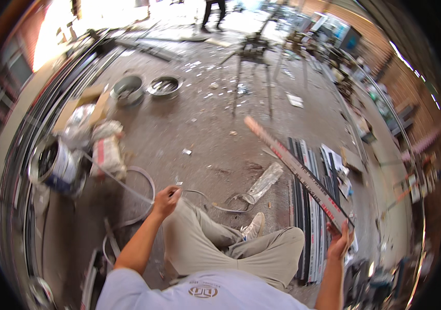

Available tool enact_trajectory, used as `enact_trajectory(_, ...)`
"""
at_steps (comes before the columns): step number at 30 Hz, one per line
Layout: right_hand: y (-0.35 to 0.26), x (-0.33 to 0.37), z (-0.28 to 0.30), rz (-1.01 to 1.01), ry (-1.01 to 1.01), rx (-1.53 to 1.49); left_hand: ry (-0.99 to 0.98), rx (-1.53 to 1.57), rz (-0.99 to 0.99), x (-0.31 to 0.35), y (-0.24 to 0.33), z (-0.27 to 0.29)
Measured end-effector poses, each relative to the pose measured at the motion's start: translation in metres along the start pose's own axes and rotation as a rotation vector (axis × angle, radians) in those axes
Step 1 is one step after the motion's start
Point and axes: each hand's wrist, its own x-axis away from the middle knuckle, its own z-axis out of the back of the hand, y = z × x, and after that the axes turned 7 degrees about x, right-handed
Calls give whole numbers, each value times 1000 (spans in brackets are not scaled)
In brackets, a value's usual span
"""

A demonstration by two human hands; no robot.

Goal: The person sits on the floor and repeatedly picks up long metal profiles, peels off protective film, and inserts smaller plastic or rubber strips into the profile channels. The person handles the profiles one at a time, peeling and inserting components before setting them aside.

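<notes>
Holding the near end of a long bar (pixel 303 175) in the right hand (pixel 339 243) at four o'clock, fingers bent against that end, with the print-marked length slanting up to its far tip near one o'clock, passing above a bundle of dark and pale bars (pixel 311 232) laid on the floor between four and five. Curling the left hand (pixel 166 201) beside the left knee (pixel 187 219) at eight o'clock, fingers drawn in narrow; cannot tell of anything pinched there. Lying close in toward four: crumpled clear wrapping (pixel 265 181). Standing around nine: a bucket (pixel 68 173) and a sack (pixel 107 152); around ten to eleven, two round basins (pixel 138 85).
</notes>
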Motion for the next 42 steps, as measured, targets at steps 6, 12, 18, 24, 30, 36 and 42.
enact_trajectory(6, 21, 79, -73, -146, -360, -237, -299, 625, 81, 51, 68, -43)
enact_trajectory(12, 55, 156, -138, -33, -880, -271, -217, 1195, 197, 92, 116, -66)
enact_trajectory(18, 77, 131, -139, -331, -1317, -368, -54, 1418, 537, 117, 137, -37)
enact_trajectory(24, 83, 139, -199, -677, -1330, -532, -163, 1541, 740, 123, 131, -61)
enact_trajectory(30, 82, 107, -240, -494, -1053, -550, -337, 1371, 690, 131, 126, -72)
enact_trajectory(36, 49, 8, -212, -278, -774, -287, -366, 1389, 630, 113, 125, -42)
enact_trajectory(42, 30, -112, -148, 257, -648, 157, -362, 1210, 481, 80, 113, -5)
